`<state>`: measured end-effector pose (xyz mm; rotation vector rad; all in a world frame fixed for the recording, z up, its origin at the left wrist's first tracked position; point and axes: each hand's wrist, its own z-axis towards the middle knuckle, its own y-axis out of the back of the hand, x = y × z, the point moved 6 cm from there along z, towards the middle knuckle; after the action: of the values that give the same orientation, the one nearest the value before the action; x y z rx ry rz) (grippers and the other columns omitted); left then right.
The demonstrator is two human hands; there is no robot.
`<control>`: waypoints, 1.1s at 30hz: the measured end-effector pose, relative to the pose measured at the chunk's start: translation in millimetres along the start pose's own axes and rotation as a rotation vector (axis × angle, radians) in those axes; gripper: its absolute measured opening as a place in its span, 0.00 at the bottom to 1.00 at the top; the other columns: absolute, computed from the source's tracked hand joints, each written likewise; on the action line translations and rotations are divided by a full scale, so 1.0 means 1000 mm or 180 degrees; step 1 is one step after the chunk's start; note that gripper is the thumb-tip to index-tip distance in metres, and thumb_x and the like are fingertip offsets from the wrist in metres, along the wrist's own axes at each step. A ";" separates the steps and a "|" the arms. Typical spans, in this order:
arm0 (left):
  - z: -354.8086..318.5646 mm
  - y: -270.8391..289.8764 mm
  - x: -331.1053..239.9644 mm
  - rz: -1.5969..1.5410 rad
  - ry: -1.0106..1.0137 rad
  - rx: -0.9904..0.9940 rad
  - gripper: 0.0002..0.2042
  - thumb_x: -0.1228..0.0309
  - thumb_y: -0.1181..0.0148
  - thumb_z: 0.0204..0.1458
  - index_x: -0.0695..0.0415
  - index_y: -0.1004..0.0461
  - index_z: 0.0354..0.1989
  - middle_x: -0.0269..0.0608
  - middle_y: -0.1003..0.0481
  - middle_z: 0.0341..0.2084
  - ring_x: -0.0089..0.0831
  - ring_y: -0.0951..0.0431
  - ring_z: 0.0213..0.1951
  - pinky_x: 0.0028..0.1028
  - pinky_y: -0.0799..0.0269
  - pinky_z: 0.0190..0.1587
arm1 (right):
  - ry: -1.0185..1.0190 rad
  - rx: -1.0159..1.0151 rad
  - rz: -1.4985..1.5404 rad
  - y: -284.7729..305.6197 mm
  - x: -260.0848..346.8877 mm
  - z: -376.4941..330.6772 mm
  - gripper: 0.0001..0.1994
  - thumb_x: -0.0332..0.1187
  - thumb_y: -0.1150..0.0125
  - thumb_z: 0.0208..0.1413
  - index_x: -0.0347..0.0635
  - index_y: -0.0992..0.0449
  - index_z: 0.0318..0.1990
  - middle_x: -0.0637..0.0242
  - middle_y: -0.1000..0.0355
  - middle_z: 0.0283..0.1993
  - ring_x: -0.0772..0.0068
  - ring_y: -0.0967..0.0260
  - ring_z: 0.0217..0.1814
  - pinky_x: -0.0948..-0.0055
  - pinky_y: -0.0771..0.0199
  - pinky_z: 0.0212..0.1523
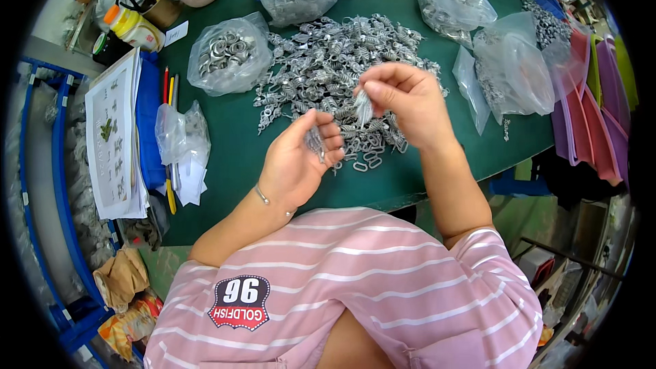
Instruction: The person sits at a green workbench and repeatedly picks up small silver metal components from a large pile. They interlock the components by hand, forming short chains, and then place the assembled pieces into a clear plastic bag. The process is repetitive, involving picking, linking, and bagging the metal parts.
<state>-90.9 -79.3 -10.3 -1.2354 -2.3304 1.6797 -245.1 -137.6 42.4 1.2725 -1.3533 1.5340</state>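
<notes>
A big heap of small silver metal clasps (328, 68) lies on the green table (232, 143). My left hand (297, 160) is palm up near the table's front edge, and its fingers curl around a few metal pieces (316, 142). My right hand (400, 99) hovers over the heap's right part and pinches one silver clasp (362, 106) between thumb and fingers. A few loose oval rings (365, 160) lie on the table just below both hands.
Clear plastic bags of metal parts sit around the heap: one of rings (229, 55) at left, a small one (181, 133) further left, several at the back and right (512, 68). Paper sheets (113, 137), pencils, a scissors cup (147, 0) stand at left; coloured folders (594, 109) lie at right.
</notes>
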 end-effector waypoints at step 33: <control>-0.011 0.002 0.000 0.0642 0.0140 -0.0141 0.08 0.66 0.46 0.56 0.57 0.31 0.33 0.32 0.31 0.26 0.17 0.34 0.24 0.17 0.39 0.24 | 0.0651 0.0277 -0.0600 -0.034 -0.027 -0.036 0.09 0.18 0.41 0.49 0.33 0.27 0.39 0.63 0.31 0.39 0.78 0.31 0.36 0.80 0.29 0.36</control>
<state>-84.6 -70.2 -7.0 -1.5462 -2.2975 1.6426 -213.2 -93.2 26.7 1.2213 -1.0182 1.5571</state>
